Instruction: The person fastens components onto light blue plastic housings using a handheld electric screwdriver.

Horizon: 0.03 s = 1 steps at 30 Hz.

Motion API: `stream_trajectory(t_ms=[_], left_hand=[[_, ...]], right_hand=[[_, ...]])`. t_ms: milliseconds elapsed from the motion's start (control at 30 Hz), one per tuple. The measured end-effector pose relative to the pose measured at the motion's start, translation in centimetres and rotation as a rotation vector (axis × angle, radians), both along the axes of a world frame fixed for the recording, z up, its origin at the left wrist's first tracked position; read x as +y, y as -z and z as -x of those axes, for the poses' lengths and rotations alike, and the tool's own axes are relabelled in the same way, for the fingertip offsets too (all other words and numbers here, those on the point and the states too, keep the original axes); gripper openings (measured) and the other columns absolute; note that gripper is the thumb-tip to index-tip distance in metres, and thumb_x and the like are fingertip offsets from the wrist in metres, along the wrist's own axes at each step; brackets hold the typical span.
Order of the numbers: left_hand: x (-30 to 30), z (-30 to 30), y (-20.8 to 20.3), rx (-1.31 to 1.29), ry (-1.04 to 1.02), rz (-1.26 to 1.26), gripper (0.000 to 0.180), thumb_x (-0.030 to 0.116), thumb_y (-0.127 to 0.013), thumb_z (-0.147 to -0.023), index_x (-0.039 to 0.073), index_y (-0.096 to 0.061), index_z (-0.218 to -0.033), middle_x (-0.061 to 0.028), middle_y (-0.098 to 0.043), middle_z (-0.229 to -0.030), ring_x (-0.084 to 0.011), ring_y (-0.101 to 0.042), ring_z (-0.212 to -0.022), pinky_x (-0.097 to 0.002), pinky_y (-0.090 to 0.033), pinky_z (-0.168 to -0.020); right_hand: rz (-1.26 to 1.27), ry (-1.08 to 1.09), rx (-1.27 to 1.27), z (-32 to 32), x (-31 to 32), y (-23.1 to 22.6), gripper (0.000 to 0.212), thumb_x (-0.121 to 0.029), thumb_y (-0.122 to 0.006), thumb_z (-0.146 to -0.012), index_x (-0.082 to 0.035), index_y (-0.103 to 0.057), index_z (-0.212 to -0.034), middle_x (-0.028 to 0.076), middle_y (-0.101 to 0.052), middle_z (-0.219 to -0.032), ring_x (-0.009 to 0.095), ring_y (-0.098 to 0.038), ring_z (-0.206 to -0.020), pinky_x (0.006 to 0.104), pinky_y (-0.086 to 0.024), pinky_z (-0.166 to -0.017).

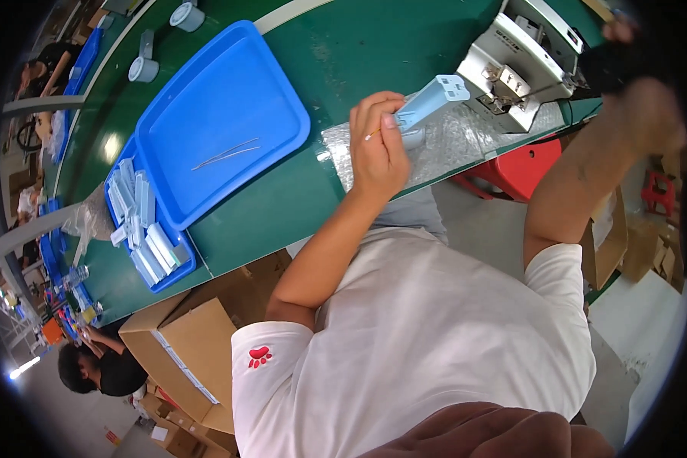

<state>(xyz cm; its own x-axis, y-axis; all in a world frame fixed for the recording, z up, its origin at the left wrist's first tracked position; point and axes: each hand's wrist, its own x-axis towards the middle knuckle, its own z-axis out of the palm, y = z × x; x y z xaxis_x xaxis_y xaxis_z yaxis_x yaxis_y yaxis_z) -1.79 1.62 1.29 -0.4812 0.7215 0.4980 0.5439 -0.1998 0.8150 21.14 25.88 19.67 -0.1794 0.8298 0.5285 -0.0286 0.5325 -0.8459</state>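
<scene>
My left hand (380,149) is closed round a light blue plastic housing (435,101), long and tilted up to the right, with small openings in its end. A short thin orange-and-white piece (372,135) shows by the fingers. On the right, my right hand (650,114) is blurred and partly in the dark rim, round a black powered screwdriver (614,69). Its thin shaft runs left to the front of a white metal screw feeder (511,72). Beneath my left hand, a round light blue part (414,139) partly shows on clear bubble wrap (466,149).
A large blue tray (282,114) holds two thin wires (227,153). Under its left side, another blue tray (193,263) carries several light blue parts (141,206). Grey cups (143,69) stand farther back. Cardboard boxes (198,351) and a red stool (523,169) are below the green table (351,46).
</scene>
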Motion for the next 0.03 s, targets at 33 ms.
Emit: stream_trajectory(t_ms=[33], left_hand=[[0.01,-0.14,0.18,-0.012,0.01,0.012,0.026,0.007,-0.04,-0.103,-0.001,-0.065,-0.106,-0.0175,-0.064,-0.115,-0.0348,-0.057,-0.104,-0.0419,-0.045,-0.094]], right_hand=[[-0.203,0.159,0.042,2.22,-2.62,-0.1,0.06,-0.061,-0.043,-0.1,-0.005,-0.06,-0.112,0.011,-0.06,-0.085,0.017,-0.058,-0.07,0.0293,-0.048,-0.065]])
